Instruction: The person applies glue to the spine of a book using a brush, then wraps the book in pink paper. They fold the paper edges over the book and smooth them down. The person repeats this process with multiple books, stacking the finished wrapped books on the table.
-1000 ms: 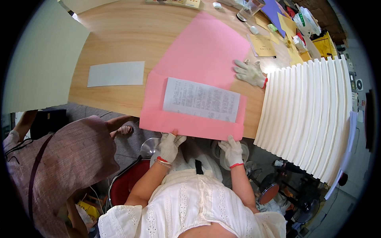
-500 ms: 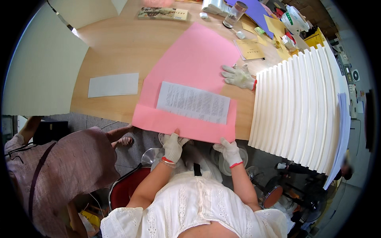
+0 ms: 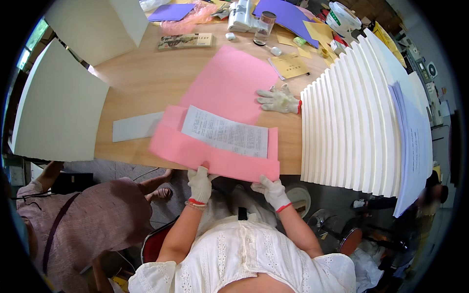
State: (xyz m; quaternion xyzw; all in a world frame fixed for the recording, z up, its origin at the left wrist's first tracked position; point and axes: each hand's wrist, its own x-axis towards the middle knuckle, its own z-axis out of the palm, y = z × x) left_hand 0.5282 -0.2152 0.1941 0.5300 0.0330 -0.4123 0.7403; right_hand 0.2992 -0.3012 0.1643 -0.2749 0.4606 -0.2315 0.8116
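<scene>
A large pink card sheet (image 3: 234, 73) lies on the table, its near part (image 3: 215, 165) reaching over the front edge. On that part rests a printed white paper (image 3: 225, 133), set at a slant. My left hand (image 3: 200, 184), in a white knit glove with a red cuff, grips the near pink edge, with the thumb on top and the fingers mostly hidden below. Farther right along the same edge, my gloved right hand (image 3: 272, 191) pinches the card near its corner. A white glove (image 3: 279, 100) lies beside the card; no arm shows with it.
A tall stack of white folded sheets (image 3: 351, 122) borders the right side. White boards (image 3: 61, 102) stand at left, near a blank white slip (image 3: 137, 128). Farther back are a glass jar (image 3: 264, 29), a yellow booklet (image 3: 289, 66) and a patterned box (image 3: 185, 41). Another person (image 3: 93, 219) is at left.
The near part of the pink card has shifted left with both hands, and now covers the end of the blank white slip. The whole view has shifted slightly too.
</scene>
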